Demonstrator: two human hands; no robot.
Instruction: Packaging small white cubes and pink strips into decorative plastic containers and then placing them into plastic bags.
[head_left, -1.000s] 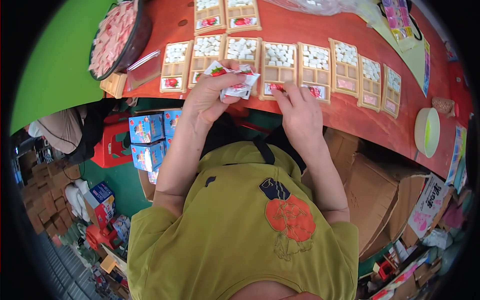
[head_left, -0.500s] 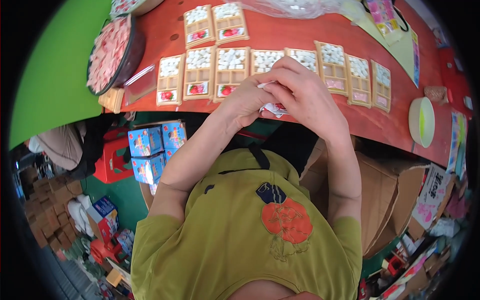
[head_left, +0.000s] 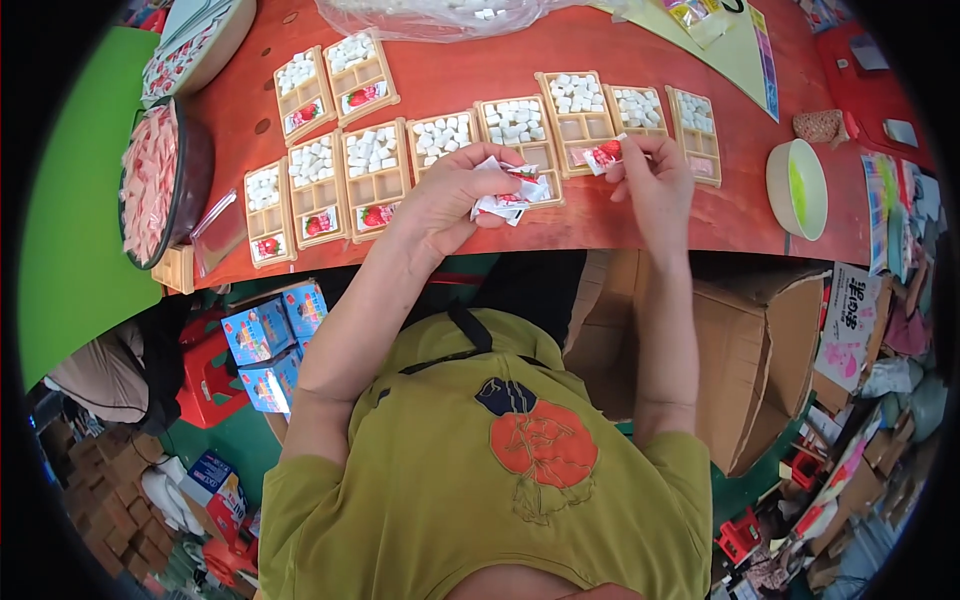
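My left hand (head_left: pixel 440 205) is closed around a bunch of small white packets with red strawberry prints (head_left: pixel 512 196), over the near edge of the tray row. Apart from it on the right, my right hand (head_left: pixel 657 185) pinches a single strawberry packet (head_left: pixel 604 155) between thumb and fingertips. That packet hangs just above a beige compartment tray (head_left: pixel 573 127) with white cubes in its far section. Several like trays stand side by side; those on the left hold a strawberry packet in the near section. Pink packets (head_left: pixel 704 168) lie in the rightmost tray. My left hand partly hides the middle trays.
A dark bowl (head_left: pixel 190 185) heaped with pink packets stands at the left, beside a clear plastic lid (head_left: pixel 218 232). At the right is a pale green bowl (head_left: pixel 780 190). A clear plastic bag (head_left: pixel 440 20) lies at the back. Below the table are a cardboard box (head_left: pixel 715 375) and blue boxes (head_left: pixel 256 332).
My hands were together around the packets; now they are apart, the right one moved right with one packet. The table's things have shifted left in the picture as the view turned.
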